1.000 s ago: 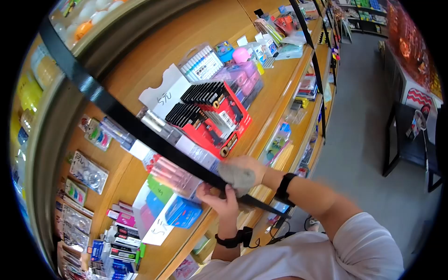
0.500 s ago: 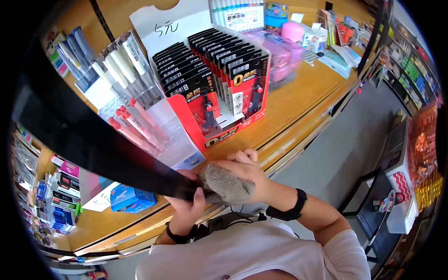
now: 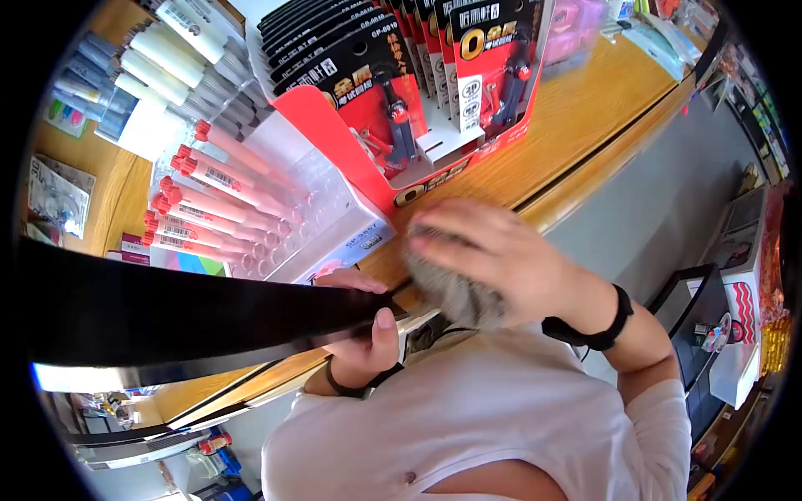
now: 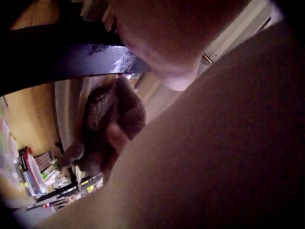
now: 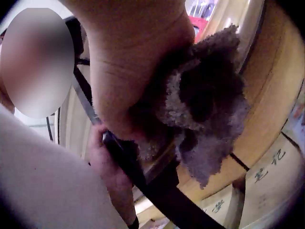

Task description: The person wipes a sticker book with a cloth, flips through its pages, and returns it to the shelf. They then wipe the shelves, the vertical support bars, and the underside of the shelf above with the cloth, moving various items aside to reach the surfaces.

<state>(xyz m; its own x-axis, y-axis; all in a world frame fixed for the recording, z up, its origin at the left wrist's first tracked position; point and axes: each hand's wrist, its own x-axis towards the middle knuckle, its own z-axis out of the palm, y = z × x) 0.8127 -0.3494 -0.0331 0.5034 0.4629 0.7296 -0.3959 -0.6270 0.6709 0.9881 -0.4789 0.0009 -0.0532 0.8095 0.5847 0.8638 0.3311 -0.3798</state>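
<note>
over there the person's left hand [image 3: 363, 338] has thumb and fingers round the black post [image 3: 200, 321], which runs off toward nine o'clock; the right hand [image 3: 526, 267] grips a bunched grey cloth [image 3: 455, 280], at the left hand's two o'clock. from the cloth, pink pens [image 3: 221, 209] lie at ten, the red display box [image 3: 334, 138] at eleven

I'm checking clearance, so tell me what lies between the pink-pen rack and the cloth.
A narrow strip of bare wooden shelf separates the pink-pen rack from the cloth in the right hand; the head view shows this.
</note>
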